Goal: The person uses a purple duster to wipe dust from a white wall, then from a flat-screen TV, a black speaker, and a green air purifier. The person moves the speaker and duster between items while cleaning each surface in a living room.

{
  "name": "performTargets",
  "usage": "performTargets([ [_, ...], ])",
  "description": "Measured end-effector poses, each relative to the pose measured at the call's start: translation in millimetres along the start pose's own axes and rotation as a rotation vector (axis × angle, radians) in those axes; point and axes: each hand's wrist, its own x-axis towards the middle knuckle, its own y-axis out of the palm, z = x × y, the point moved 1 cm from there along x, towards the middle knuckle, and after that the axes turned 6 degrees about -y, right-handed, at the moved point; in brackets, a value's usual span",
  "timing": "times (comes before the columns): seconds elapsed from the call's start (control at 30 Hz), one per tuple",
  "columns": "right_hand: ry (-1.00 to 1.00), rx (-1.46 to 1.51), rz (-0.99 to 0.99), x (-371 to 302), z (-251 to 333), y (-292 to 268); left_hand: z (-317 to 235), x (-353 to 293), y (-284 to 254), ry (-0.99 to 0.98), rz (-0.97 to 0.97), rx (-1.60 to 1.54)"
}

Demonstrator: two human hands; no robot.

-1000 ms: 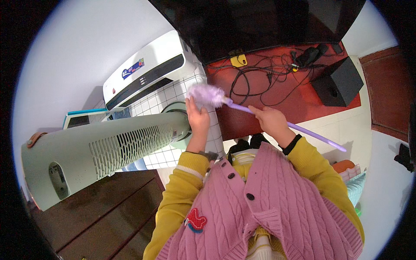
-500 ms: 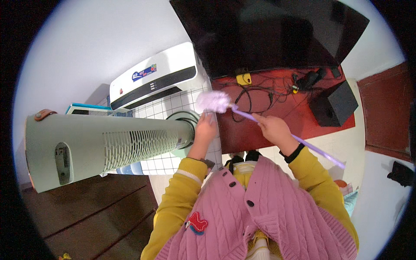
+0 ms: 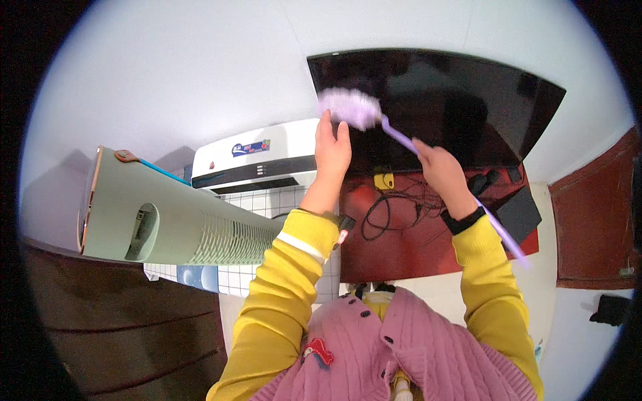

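A duster (image 3: 352, 108) with a fluffy pale-purple head and a thin purple handle slants across the front of a large black television (image 3: 461, 107). My right hand (image 3: 443, 174) is closed round the handle, whose tail end runs down past my wrist. The fluffy head is at the screen's left edge, a little blurred; whether it touches the screen I cannot tell. Just below the head, my left hand (image 3: 332, 152) is raised with fingers stretched up and thumb apart, holding nothing. Its fingertips come close to the fluff or brush it.
A white wall-type heater (image 3: 251, 148) and a tall pale-green tower fan (image 3: 180, 230) stand at left, above a white checked cloth (image 3: 244, 277). Below the television, a red tabletop (image 3: 374, 260) carries tangled black cables, a yellow object (image 3: 384, 181) and a black speaker box (image 3: 520, 215).
The duster head and both hands have moved up, from near the heater's corner to the television's left edge. My view has tilted up, showing more wall above the television.
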Motion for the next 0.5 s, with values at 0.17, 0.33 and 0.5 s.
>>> performTargets([
  [0.17,-0.18,0.12,-0.154,10,-7,-20,-2,47,3,-0.067,-0.086,0.009],
  [0.33,-0.253,0.024,-0.112,35,-9,-26,0,86,7,-0.155,-0.121,-0.133],
  [0.5,-0.282,0.134,-0.266,48,-13,-30,4,104,2,-0.204,-0.126,-0.024],
])
